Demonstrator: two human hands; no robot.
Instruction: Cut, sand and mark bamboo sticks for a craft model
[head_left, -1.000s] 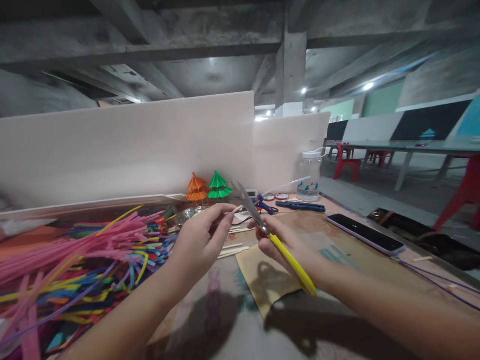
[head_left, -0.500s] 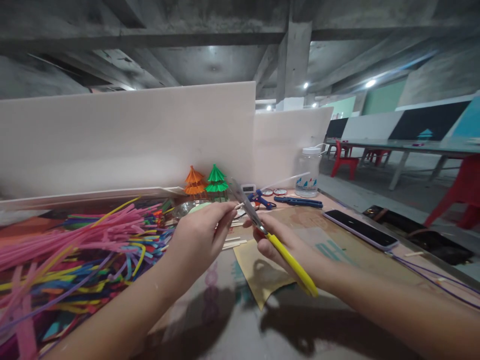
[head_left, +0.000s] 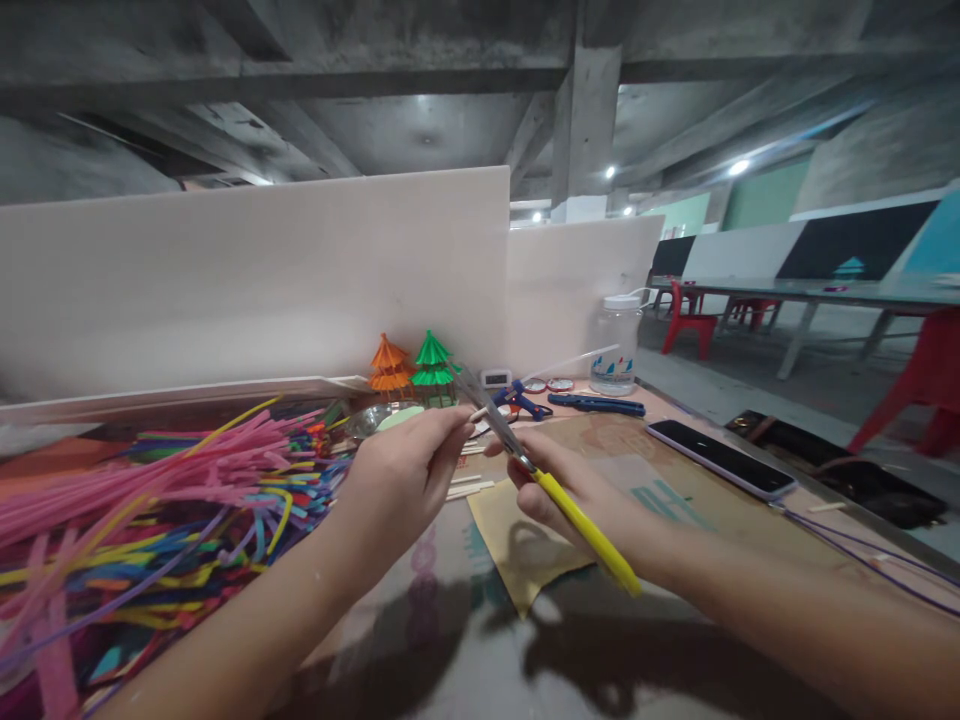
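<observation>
My left hand pinches a short thin pale stick between thumb and fingertips. The scissors with yellow handles are in my right hand, their metal blades slanting up and left beside the stick's end. Whether the blades touch the stick is hard to make out. Below the hands lies a yellow paper piece with a curved edge. More pale sticks rest on the cardboard just behind it.
Colourful pipe cleaners heap at the left. Orange and green tiered models stand behind, near a metal bowl. A blue glue gun, blue cutter, bottle and phone are at the right.
The scissors' blades have swung slightly left and down, and their handles have shifted a little to the right. Both hands keep nearly the same place and hold.
</observation>
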